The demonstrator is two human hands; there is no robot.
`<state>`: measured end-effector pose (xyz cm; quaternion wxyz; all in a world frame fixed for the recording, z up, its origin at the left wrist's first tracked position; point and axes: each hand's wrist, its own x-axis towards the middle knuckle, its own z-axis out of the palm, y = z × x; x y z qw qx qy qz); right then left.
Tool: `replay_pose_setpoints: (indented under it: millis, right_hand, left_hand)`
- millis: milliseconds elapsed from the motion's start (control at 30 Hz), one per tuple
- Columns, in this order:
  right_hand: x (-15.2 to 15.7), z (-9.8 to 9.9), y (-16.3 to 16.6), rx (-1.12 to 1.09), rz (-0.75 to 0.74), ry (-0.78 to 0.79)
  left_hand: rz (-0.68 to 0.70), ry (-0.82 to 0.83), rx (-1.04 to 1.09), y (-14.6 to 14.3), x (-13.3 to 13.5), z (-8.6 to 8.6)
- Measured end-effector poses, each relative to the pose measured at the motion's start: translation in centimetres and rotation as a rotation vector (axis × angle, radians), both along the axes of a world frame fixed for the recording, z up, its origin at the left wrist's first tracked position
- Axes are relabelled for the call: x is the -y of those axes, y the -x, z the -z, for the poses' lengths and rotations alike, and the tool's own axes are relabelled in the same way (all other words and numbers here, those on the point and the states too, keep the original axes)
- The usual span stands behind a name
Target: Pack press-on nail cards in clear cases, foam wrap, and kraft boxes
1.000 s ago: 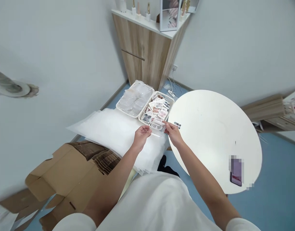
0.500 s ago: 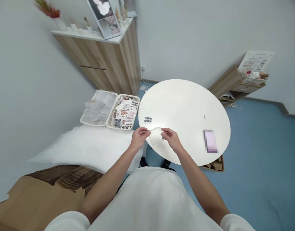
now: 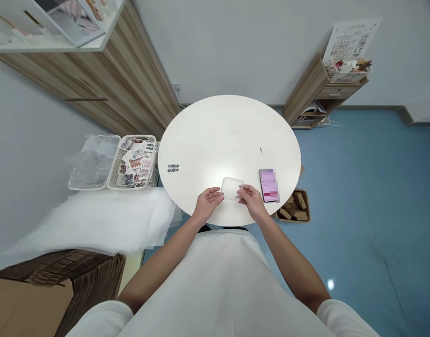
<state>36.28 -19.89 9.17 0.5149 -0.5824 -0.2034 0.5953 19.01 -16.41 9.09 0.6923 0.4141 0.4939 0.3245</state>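
Note:
A small, clear, square-cornered plastic box (image 3: 231, 188) is held over the near part of the round white table (image 3: 225, 131). My left hand (image 3: 208, 204) is closed, with its fingertips at the box's lower left edge. On the opposite side, my right hand (image 3: 251, 200) pinches the box's right edge between thumb and fingers. A small card of dark press-on nails (image 3: 173, 168) lies on the table's left side. To the right of my hands rests a phone (image 3: 268, 185) with a pinkish screen, partly blurred out.
Left of the table stand a white basket (image 3: 153, 161) of nail cards and a tray (image 3: 71, 186) of clear packaging. White sheets (image 3: 105, 220) and stacked cardboard (image 3: 25, 304) lie nearer. A box of small cartons (image 3: 309, 206) is on the floor at right. Wooden cabinets (image 3: 141, 79) stand behind.
My view has turned and shifted, and I stand more squarely at the table. The clear box is now further over the tabletop, still between both hands.

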Motion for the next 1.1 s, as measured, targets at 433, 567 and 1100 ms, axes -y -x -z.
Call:
replay_pose_setpoints:
  millis: [433, 567, 1100]
  right_hand:
    - [0.1, -0.3, -1.8, 0.217, -0.139, -0.102]
    - [-0.1, -1.5, -1.6, 0.276, -0.209, -0.112]
    - [0.9, -0.8, 2.6, 0.752, -0.234, -0.399]
  left_hand:
    - [-0.042, -0.031, -0.053, -1.2, -0.2, 0.6]
    - [-0.001, -0.097, -0.022, -0.6, -0.7, 0.7]
    - [0.062, 0.252, 0.137, 3.5, -3.0, -0.5]
